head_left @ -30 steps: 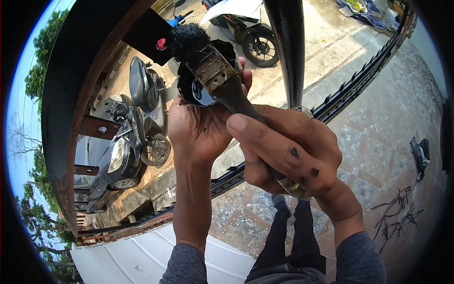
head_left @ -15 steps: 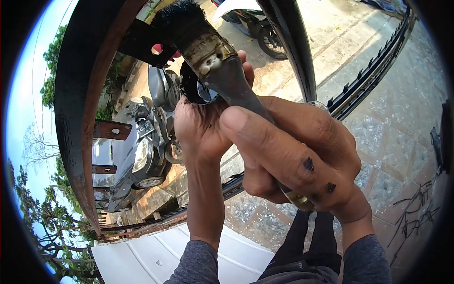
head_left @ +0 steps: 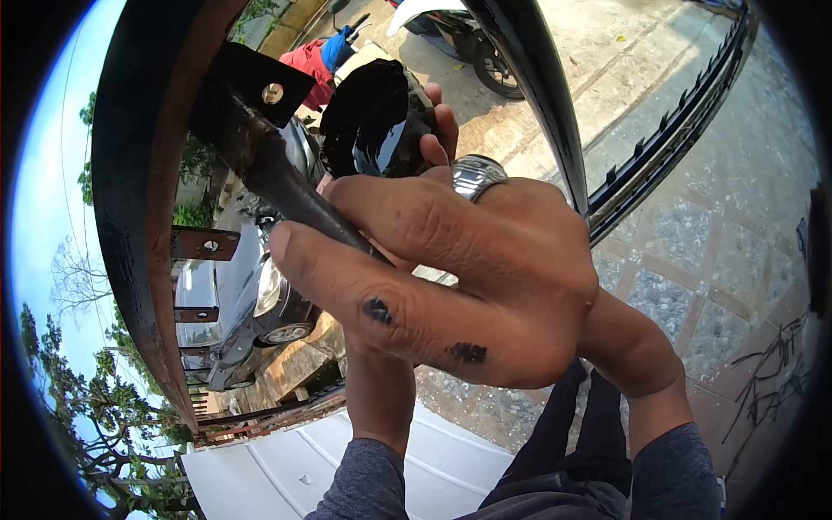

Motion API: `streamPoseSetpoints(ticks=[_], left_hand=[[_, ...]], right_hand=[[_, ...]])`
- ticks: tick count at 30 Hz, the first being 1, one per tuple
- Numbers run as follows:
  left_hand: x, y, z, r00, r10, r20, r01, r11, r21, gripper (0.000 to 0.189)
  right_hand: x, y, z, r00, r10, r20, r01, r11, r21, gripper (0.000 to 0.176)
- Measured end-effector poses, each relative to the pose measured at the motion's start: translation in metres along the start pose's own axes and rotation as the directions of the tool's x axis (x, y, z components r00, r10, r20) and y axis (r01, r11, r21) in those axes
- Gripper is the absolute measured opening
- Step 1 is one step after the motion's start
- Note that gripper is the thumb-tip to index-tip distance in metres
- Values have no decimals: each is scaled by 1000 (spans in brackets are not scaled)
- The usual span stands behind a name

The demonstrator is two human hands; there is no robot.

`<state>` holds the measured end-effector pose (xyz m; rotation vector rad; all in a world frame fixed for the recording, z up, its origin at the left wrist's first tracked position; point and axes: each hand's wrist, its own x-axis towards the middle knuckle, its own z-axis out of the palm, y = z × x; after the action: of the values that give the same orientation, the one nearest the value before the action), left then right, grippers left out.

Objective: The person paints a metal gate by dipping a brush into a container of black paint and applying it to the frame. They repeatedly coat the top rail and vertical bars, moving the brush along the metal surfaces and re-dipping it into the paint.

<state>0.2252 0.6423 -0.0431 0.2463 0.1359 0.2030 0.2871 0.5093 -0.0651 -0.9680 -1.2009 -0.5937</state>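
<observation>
Held in right hand (head_left: 468,282): paintbrush (head_left: 286,178), slanting far-left toward drilled metal bracket (head_left: 260,69). Cupped in left hand (head_left: 444,130), right of bracket: black-coated paint cup (head_left: 364,100).

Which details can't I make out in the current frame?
All in the head view:
Brush: bristles blend into the dark beam.
Left hand: palm hidden behind the right hand.
Feet: hidden behind the right hand.
White-topped motorbike: cut off by the upper edge.

Black paint (head_left: 362,108), silver ring (head_left: 478,178), brush handle (head_left: 299,192) apparently dark grey.
</observation>
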Motion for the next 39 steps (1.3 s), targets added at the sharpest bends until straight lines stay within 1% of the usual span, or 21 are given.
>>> streamPoseSetpoints(ticks=[1, 3, 4, 6, 7, 11, 15, 18, 20, 21, 23, 24, 25, 27, 28, 30, 31, 33, 36, 37, 39], left_hand=[[-1, -3, 1, 1000, 1, 7, -1, 1000, -12, 56], [0, -2, -1, 1000, 2, 12, -2, 1000, -9, 57], [2, -2, -4, 1000, 2, 15, -2, 1000, -4, 58], [4, -2, -5, 1000, 0, 22, 0, 1000, 13, 60], [6, -1, -6, 1000, 0, 21, 0, 1000, 15, 60], [8, 6, -21, 1000, 18, 21, -20, 998, 64, 63], [-1, -5, -12, 998, 48, 40, -50, 997, 54, 65], [-9, -18, -3, 987, 153, 49, -157, 983, 94, 63], [-8, -10, -5, 996, 82, 47, -81, 997, -16, 59], [-7, -6, -9, 996, 56, 66, -54, 998, -39, 58], [-8, -1, -13, 996, 26, 88, -20, 997, -74, 55], [-10, -2, -13, 997, 62, 46, -60, 997, -54, 54], [-13, -3, -13, 995, 96, 3, -96, 995, -29, 54], [-16, -5, -11, 988, 152, 39, -156, 977, 143, 52], [-17, -7, -10, 982, 179, 57, -187, 956, 225, 51], [-16, -3, -8, 984, 178, 6, -177, 968, 178, 49], [-16, -1, -7, 982, 184, -47, -176, 974, 141, 48], [-15, 1, -5, 990, 133, -55, -127, 987, 95, 48], [-15, 3, -6, 987, 142, -72, -132, 981, 139, 48], [-15, 3, -6, 985, 158, -74, -143, 975, 170, 49], [-15, 1, -6, 986, 156, -66, -145, 977, 155, 49]], right_hand=[[0, 1, -10, 998, 59, 26, -60, 998, 29, 30], [-1, 5, -11, 998, 46, -29, -45, 998, 45, 31], [-4, 10, -6, 993, -23, -113, 26, 999, 28, 33], [-10, 9, 2, 989, -28, -144, 30, 999, 13, 35], [-14, -2, 6, 995, 43, -91, -42, 999, 18, 34], [-22, -7, -17, 985, 117, 129, -114, 993, -31, 41], [-15, -9, -22, 996, 71, 62, -68, 996, -52, 45], [-10, -5, -23, 988, 116, 101, -109, 992, -69, 48], [-20, -10, -28, 963, 163, 216, -136, 982, -130, 49], [-21, -18, -30, 952, 230, 202, -211, 971, -110, 49], [-17, -20, -31, 963, 239, 126, -232, 971, -64, 47], [-11, -19, -30, 971, 227, 73, -224, 973, -48, 45], [-3, -13, -27, 980, 197, 6, -197, 980, -17, 42], [9, -1, -19, 984, 152, -94, -150, 988, 33, 37], [10, 4, -19, 985, 138, -101, -133, 990, 52, 36], [7, 13, -25, 986, 139, -97, -131, 988, 77, 32], [5, 12, -27, 978, 182, -97, -173, 980, 96, 31], [7, 5, -32, 948, 301, -104, -284, 947, 151, 28], [24, 9, -25, 883, 446, -149, -349, 834, 427, 26], [26, 14, -23, 882, 447, -152, -335, 819, 465, 26], [23, 19, -25, 927, 346, -147, -267, 881, 391, 27]])
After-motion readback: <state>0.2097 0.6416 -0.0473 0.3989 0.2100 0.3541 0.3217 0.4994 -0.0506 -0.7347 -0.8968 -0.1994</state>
